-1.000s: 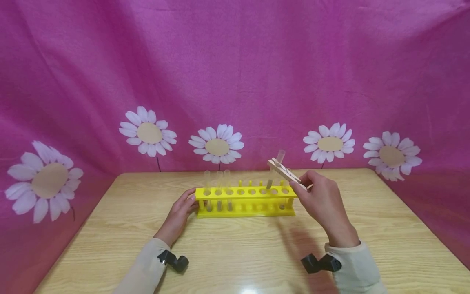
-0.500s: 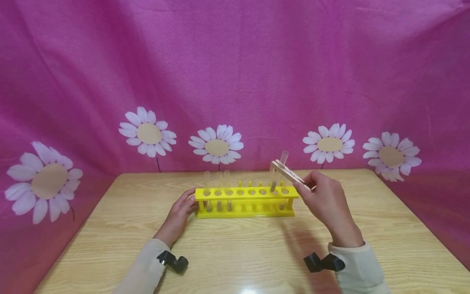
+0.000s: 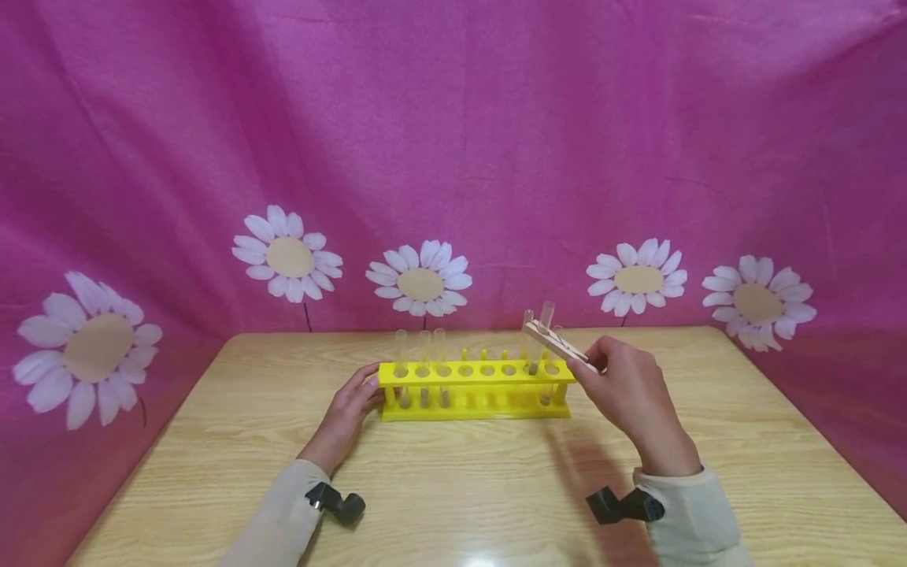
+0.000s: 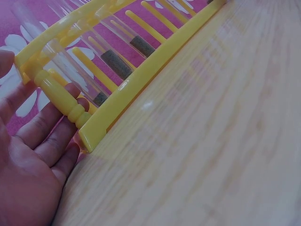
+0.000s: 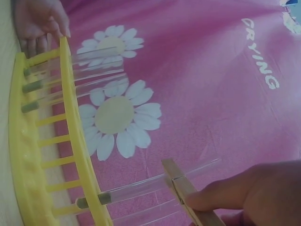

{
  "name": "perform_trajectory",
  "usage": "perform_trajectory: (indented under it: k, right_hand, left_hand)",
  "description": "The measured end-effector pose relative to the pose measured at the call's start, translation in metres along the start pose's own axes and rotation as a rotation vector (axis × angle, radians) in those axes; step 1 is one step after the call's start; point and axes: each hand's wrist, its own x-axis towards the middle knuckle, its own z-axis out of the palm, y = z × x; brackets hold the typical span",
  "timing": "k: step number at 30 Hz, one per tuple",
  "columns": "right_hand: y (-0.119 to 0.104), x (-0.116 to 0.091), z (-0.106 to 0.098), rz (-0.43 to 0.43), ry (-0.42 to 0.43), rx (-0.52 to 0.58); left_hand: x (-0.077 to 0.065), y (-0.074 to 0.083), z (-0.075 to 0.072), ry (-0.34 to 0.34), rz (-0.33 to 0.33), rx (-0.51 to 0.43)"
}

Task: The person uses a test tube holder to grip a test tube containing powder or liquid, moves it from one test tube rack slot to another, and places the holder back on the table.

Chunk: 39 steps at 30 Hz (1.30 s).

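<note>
My right hand pinches the rear end of a wooden test tube clamp between thumb and fingers. Gripped in the clamp's front is a clear test tube, tilted a little, with dark grainy matter in its bottom. In the right wrist view, that bottom passes through the top plate of a yellow test tube rack, at the second hole from the right. My left hand holds the rack's left end, its fingers behind the end post and thumb at the top plate.
Three test tubes with dark matter stand in the rack's left holes. Another tube occupies its rightmost hole. Yellow pegs line the rack's back. A pink curtain with white flowers hangs behind the wooden table.
The clamped tube has shifted slightly right and then down, from above the rack's plate to its lower end in the hole. My left hand and the rack stay in place.
</note>
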Motion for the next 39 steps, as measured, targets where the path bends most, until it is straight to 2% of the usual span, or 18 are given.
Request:
perform_trajectory:
  k: [7,17,27,39]
  right_hand:
    - [0.003,0.001,0.002,0.003,-0.042,-0.018]
    - [0.003,0.003,0.006,-0.015,-0.053,-0.032]
    - [0.004,0.003,0.01,0.015,-0.117,-0.035]
    - [0.007,0.004,0.013,0.016,-0.148,-0.068]
  left_hand:
    - [0.0,-0.001,0.0,0.0,-0.007,-0.005]
    - [0.0,0.001,-0.001,0.007,-0.018,0.002]
    - [0.0,0.001,0.0,0.011,-0.001,0.015]
    - [0.0,0.0,0.001,0.014,0.018,0.043]
